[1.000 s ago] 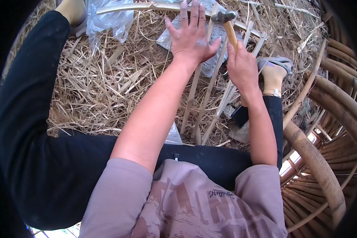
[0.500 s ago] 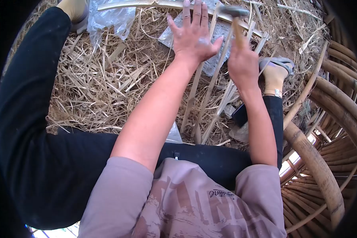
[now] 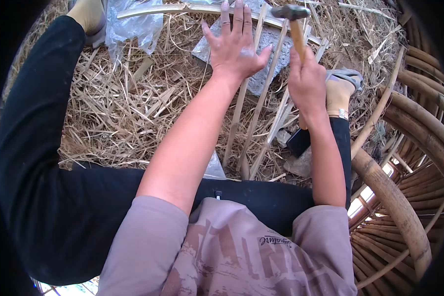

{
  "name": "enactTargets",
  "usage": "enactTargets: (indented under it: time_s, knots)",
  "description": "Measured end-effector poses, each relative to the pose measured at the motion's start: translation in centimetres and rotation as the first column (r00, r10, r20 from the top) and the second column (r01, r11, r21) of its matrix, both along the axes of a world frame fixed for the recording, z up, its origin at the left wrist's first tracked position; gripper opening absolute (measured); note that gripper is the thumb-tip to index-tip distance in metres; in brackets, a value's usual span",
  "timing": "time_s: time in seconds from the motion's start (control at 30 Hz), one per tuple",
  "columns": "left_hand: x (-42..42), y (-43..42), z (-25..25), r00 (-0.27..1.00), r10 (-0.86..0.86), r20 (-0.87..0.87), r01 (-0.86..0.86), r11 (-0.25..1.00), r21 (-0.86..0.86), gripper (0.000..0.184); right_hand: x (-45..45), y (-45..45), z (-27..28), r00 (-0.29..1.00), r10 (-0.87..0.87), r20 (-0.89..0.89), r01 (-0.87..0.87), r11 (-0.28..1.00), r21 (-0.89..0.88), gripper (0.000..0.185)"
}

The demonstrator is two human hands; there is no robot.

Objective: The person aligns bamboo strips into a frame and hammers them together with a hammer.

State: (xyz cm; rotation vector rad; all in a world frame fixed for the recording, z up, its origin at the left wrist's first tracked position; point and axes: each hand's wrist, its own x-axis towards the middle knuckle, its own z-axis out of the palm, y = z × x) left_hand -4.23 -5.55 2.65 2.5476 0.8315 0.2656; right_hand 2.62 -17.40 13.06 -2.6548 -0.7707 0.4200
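My right hand is closed round the wooden handle of a hammer. The dark metal hammer head is over the right part of a curved bamboo strip. My left hand lies flat with fingers spread across that strip, the fingertips at the top edge of the view. Beneath it is a grey stone slab. Several straight bamboo slats run from the curved strip down towards my leg, the nearest one beside my left thumb.
Shavings and bamboo scraps cover the ground. A clear plastic bag lies at upper left. A dark flat object and a stone are beside my right forearm. Large curved bamboo poles stand at the right. My legs frame the spot.
The hammer and right hand, blurred before, now show sharply; the hand has shifted slightly down and right. My left hand stays flat on the strip. The whole view has shifted slightly.
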Motion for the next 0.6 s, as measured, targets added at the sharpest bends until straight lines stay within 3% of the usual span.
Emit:
enactTargets:
  time_s: [0.1, 0.33, 0.43, 0.6]
  knots:
    - [0.0, 0.2, 0.5, 1.0, -0.011, 0.005, 0.012, 0.999, -0.044, 0.104, 1.1, -0.3, 0.0, 1.0, -0.022, 0.021, 0.021, 0.997, 0.081, 0.032]
    - [0.1, 0.4, 1.5, 0.998, -0.028, -0.054, 0.023, 0.995, -0.094, 0.104, 2.7, -1.0, 0.0, 0.996, -0.086, 0.019, 0.086, 0.996, -0.006, 0.039]
    - [0.3, 0.1, 0.5, 1.0, -0.009, -0.017, 0.009, 1.0, 0.025, 0.103, 3.9, -2.0, -0.8, 0.991, -0.047, 0.125, 0.047, 0.999, -0.002, 0.041]
    - [0.2, 0.2, 1.0, 0.997, -0.035, -0.063, 0.03, 0.996, -0.078, 0.103, 4.6, -3.3, -0.5, 0.981, -0.171, 0.096, 0.167, 0.985, 0.04, 0.042]
